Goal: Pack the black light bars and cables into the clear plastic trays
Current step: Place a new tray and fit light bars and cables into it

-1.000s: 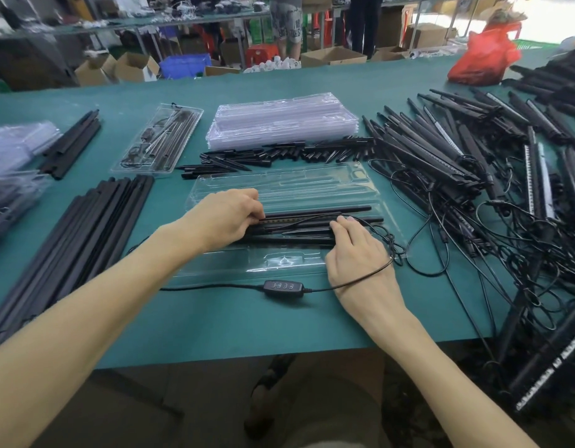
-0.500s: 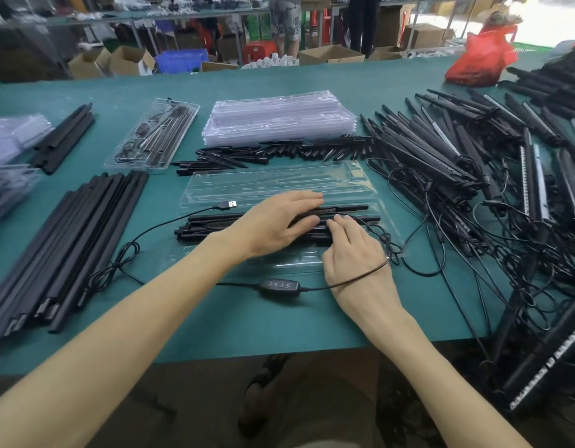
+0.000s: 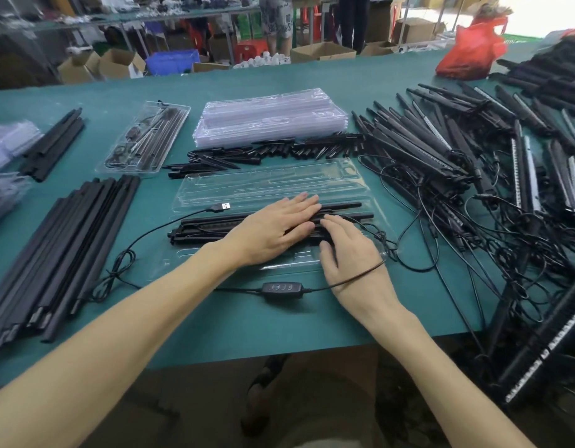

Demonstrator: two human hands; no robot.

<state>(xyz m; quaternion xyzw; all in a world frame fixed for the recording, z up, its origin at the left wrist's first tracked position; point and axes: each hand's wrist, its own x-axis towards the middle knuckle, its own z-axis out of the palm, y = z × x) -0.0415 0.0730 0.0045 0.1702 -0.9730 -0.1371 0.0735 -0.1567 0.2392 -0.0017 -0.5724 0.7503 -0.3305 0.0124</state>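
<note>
A few black light bars (image 3: 211, 223) lie side by side along the middle of the open clear tray (image 3: 279, 174), which sits on the green table (image 3: 247, 324) in front of the person. The left hand (image 3: 273, 231) lies flat across the bars, fingers straight and together, pressing down on them without gripping. The right hand (image 3: 350, 258) rests on the bars toward the tray's right end, its fingers stretched out over them and closed round nothing.

A black cable (image 3: 140, 240) leaves the tray's left side, with its USB plug (image 3: 222, 206) lying on the tray's left rim. It loops on the table left of the tray and runs along the tray's near edge through an inline controller (image 3: 282, 288). From there it passes over the back of the right hand.

Just behind the tray lies a row of short black spikes (image 3: 279, 151), and behind those a stack of empty trays (image 3: 273, 118). Behind and left of the tray is a filled tray (image 3: 143, 140). Left of the tray lie long black rods (image 3: 63, 247). Right of the tray sprawls a tangled heap of bars and cables (image 3: 441, 156), and far behind it on the right stands a red bag (image 3: 470, 50).
</note>
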